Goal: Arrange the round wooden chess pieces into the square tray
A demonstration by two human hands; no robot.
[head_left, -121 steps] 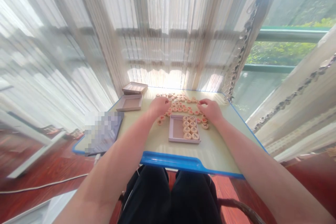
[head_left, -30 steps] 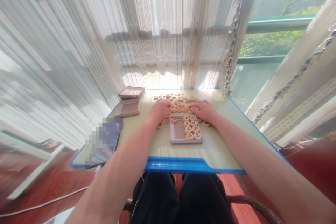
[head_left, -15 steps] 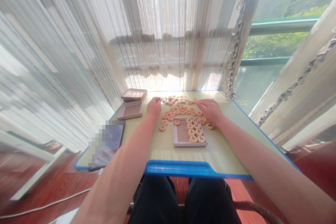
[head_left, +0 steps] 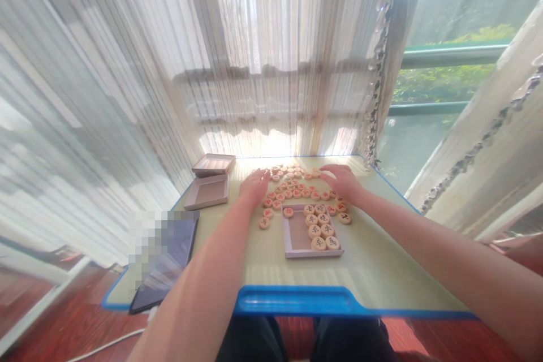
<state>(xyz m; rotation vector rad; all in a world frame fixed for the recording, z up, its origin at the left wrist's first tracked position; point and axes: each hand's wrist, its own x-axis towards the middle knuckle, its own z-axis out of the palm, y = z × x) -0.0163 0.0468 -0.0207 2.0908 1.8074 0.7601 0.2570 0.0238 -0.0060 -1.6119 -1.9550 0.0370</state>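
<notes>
Left hand (head_left: 253, 186) lies palm down at the left edge of a scatter of round wooden game pieces (head_left: 292, 182) on the far half of a pale table (head_left: 373, 263). Its fingers are stretched forward and held close together, the tips over the nearest pieces; whether anything sits under the palm cannot be made out. Right hand (head_left: 343, 181) rests palm down at the right edge of the same scatter, fingers loosely spread and pointing left across the pieces, nothing pinched that shows. Between the two forearms, just nearer the body than the scatter, sits a shallow square box (head_left: 285, 227). Two short columns of boxed pieces (head_left: 321, 231) fill its right side, and its left side is bare. A few loose pieces lie just beside the box's far corners. Left of the left hand are two more shallow box halves (head_left: 207, 192), one behind the other. A dark flat device (head_left: 163, 263) lies at the table's near left corner. A sheer curtain (head_left: 254, 68) hangs behind the table.
</notes>
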